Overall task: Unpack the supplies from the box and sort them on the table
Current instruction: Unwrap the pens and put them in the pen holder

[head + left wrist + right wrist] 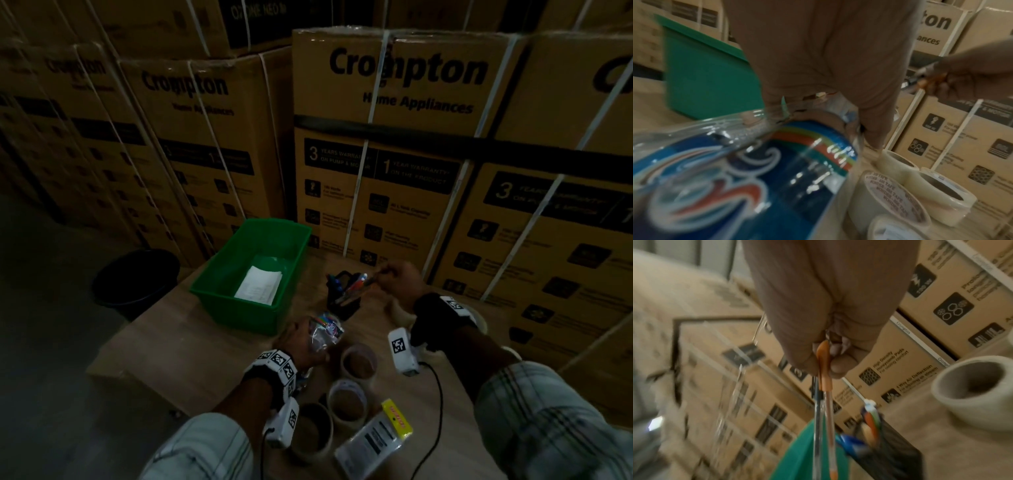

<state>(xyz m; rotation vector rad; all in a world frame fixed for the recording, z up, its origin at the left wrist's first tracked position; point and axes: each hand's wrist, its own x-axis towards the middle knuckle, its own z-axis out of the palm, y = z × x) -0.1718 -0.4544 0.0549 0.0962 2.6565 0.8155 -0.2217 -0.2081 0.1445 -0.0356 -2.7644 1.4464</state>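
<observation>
I'm pinching two light, stiff pens [823, 410] by their caps in my right hand [399, 279] above the black holder [346, 294], my left hand [301, 342] gripping a slippery plastic packet [325, 332] beside it.

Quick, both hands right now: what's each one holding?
Left hand: grips a clear plastic packet.
Right hand: pinches pens over the black pen holder.

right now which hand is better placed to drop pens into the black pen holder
Right. The right hand already pinches a few pens and hovers just over the black pen holder. The left hand is nearer the body, gripping a clear plastic packet beside the tape rolls.
</observation>
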